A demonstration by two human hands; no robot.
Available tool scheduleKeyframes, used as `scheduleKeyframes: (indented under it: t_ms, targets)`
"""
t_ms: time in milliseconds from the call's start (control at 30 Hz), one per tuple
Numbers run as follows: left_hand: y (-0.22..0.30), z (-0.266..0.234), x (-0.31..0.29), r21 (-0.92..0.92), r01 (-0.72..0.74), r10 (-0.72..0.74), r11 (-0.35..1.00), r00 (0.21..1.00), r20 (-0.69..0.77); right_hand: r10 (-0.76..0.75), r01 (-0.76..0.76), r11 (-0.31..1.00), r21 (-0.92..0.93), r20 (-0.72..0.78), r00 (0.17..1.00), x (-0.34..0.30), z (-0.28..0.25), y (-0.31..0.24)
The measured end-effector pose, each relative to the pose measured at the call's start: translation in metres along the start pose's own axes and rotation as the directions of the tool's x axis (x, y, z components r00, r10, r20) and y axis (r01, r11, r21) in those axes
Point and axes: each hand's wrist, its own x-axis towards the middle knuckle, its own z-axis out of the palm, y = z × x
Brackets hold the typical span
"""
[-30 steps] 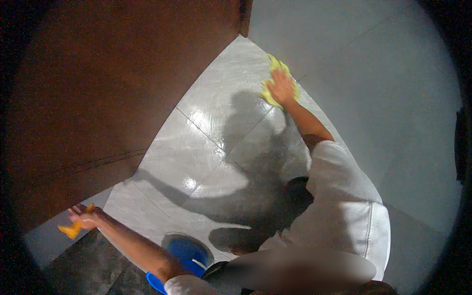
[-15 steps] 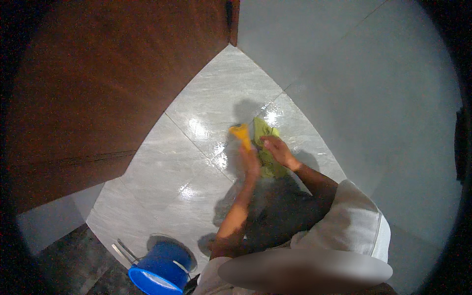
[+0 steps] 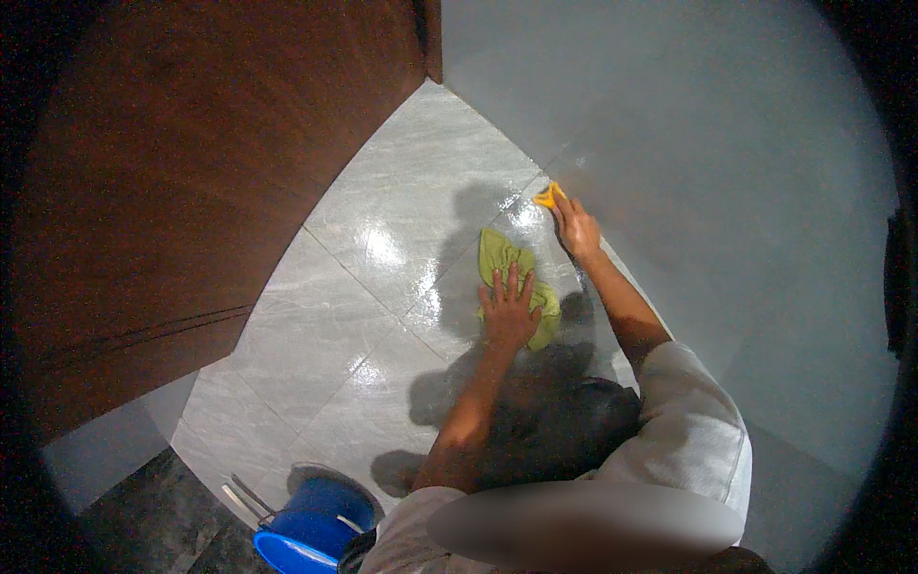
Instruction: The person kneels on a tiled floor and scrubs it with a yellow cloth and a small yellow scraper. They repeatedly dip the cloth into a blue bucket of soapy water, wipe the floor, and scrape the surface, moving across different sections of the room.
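Right hand: the person's right hand [image 3: 577, 230] is closed around a small yellow hand tool [image 3: 549, 195] with a flared end; the fingers wrap its narrow part.
Yellow tool: it juts forward from the right fingertips, its flared end at the floor's edge beside the smooth grey wall [image 3: 708, 191].
Left hand: the person's left hand [image 3: 510, 314] lies flat with fingers spread, pressing on a crumpled yellow-green cloth [image 3: 495, 252] rather than gripping it.
Cloth: it rests under the left palm on the glossy grey-tiled floor [image 3: 316, 306], showing ahead of the fingers and to their right, near the right hand but apart.
Bucket: a round blue bucket [image 3: 320, 507] stands at lower left, near the floor's edge.
Panel: a large dark-brown panel [image 3: 191, 191] borders the floor on the left.
Hidden: the left palm covers the cloth's middle; the right fingers cover the tool's handle.
Cut off: the bucket's near rim leaves the lower edge.
Hard to make out: the bucket's contents; a blurred oval [image 3: 583, 526] masks the bottom.
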Motion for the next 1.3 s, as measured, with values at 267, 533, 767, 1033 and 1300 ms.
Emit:
scheduleKeyframes:
  t_ms: [267, 533, 767, 1033, 1300]
  targets:
    - [-0.004, 0.003, 0.008, -0.091, -0.024, 0.031, 0.996, 0.997, 0.074, -0.073, 0.073, 0.997, 0.001, -0.054, 0.996, 0.010, 0.021, 0.010]
    - [-0.010, 0.006, 0.005, -0.067, -0.059, 0.063, 0.996, 0.997, 0.049, -0.105, 0.105, 0.994, -0.020, 0.000, 0.995, 0.016, 0.019, 0.010]
    - [-0.010, 0.009, 0.003, -0.114, -0.058, 0.064, 0.992, 0.997, 0.047, -0.104, 0.104, 0.994, -0.015, 0.038, 0.994, 0.015, 0.014, 0.009]
    - [-0.054, 0.020, -0.001, -0.196, -0.004, 0.019, 0.981, 0.997, 0.071, -0.122, 0.118, 0.986, 0.117, 0.032, 0.992, 0.009, -0.011, -0.004]
    - [-0.128, -0.001, 0.158, -0.185, 0.438, -0.466, 0.880, 0.871, -0.156, 0.022, 0.010, 0.913, 0.408, -0.074, 0.997, -0.072, -0.047, 0.012]
